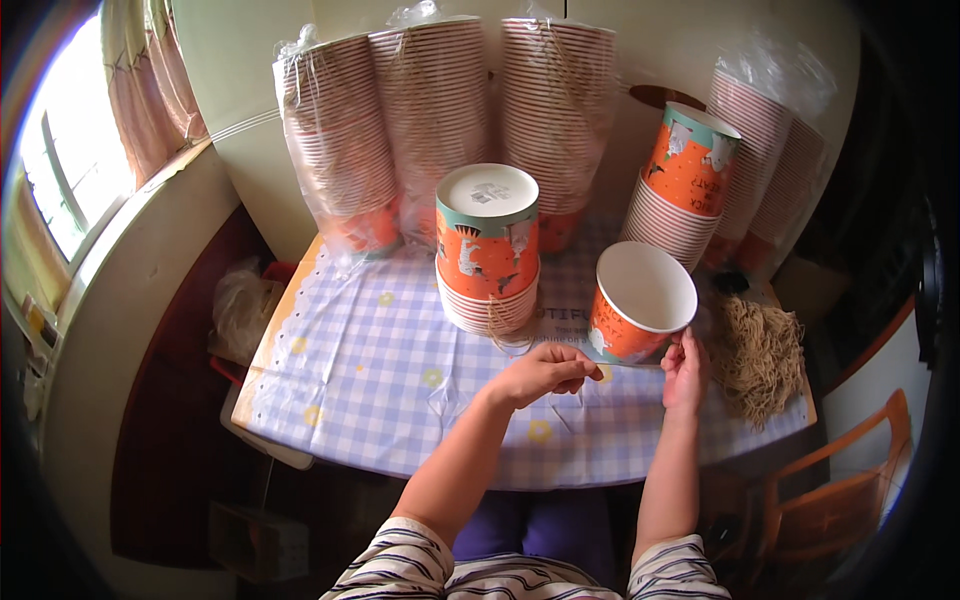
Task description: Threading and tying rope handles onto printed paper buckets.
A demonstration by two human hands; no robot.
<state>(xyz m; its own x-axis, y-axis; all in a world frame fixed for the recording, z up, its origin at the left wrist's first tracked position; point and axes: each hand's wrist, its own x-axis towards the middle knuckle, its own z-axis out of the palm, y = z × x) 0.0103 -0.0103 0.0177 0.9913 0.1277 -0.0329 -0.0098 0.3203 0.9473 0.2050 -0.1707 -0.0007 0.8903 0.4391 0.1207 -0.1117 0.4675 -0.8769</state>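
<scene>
The right hand (684,372) pinches the lower edge of an orange cup (640,305) tilted on the table (350,370). The left hand (545,370), fingers curled shut, grips a thin string (622,365) running toward the cup. An upturned cup stack (487,250) stands just behind, a twine heap (758,352) to the right, and bagged stacks (430,110) line the wall.

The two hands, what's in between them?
In the head view, a thin string stretches from the left hand to the right hand, under the tilted orange paper cup. Beneath it shows only the checked tablecloth.
</scene>
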